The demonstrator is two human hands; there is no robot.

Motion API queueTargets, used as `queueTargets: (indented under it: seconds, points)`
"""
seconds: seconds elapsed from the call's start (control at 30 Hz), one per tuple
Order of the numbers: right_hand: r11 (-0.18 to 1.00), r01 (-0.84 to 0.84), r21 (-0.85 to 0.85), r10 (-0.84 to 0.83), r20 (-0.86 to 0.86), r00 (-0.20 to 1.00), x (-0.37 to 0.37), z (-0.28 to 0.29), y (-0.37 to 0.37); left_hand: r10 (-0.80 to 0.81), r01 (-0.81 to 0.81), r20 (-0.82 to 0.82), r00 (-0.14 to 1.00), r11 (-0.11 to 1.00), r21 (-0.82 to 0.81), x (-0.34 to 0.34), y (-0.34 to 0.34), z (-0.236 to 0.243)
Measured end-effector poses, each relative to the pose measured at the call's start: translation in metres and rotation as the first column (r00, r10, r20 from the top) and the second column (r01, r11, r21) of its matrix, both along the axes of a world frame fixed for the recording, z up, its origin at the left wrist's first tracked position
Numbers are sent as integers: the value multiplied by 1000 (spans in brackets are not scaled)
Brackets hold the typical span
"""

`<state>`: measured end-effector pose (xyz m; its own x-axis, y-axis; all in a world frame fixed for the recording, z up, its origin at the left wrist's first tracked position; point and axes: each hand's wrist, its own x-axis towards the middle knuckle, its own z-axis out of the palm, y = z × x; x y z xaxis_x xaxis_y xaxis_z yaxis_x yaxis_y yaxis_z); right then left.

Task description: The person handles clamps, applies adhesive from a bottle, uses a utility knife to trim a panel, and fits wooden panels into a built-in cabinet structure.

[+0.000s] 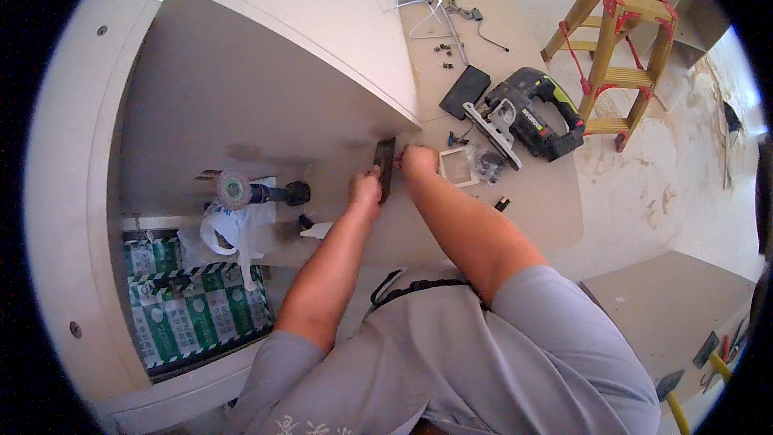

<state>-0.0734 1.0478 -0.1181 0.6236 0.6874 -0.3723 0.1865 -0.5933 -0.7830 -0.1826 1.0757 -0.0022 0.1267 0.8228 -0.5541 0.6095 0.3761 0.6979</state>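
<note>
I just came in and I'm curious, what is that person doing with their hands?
A person bends over a pale board. Both hands, left hand and right hand, hold a small dark flat piece at the edge of a cabinet panel. A jigsaw lies nearby, and a wooden stepladder stands behind.

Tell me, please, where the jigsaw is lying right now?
In the head view, the jigsaw lies on the board to the right of both hands, between a flat black case on its left and the wooden stepladder on its right.
</note>
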Motion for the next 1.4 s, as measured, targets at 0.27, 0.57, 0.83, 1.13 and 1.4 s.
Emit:
queueTargets:
  seconds: [0.27,0.57,0.83,1.13,1.4]
  points:
    - [875,426,230,-328,-364,872,-13,-68,40,-77,63,76,994,981,181,-27,7,-63]
    - [959,-157,-234,210,224,952,9,33,-8,-46,4,240,970,985,173,-31,4,-79]
    - [958,-70,-279,124,179,976,11,41,6,-6,-20,234,972,994,109,-23,-8,-57]
    - [880,475,1,-455,-289,843,-5,-2,28,6,-18,277,961,999,41,-29,-1,-66]
    - [981,67,184,-83,78,994,-4,30,-33,-153,179,-105,983,927,329,-52,-35,-47]
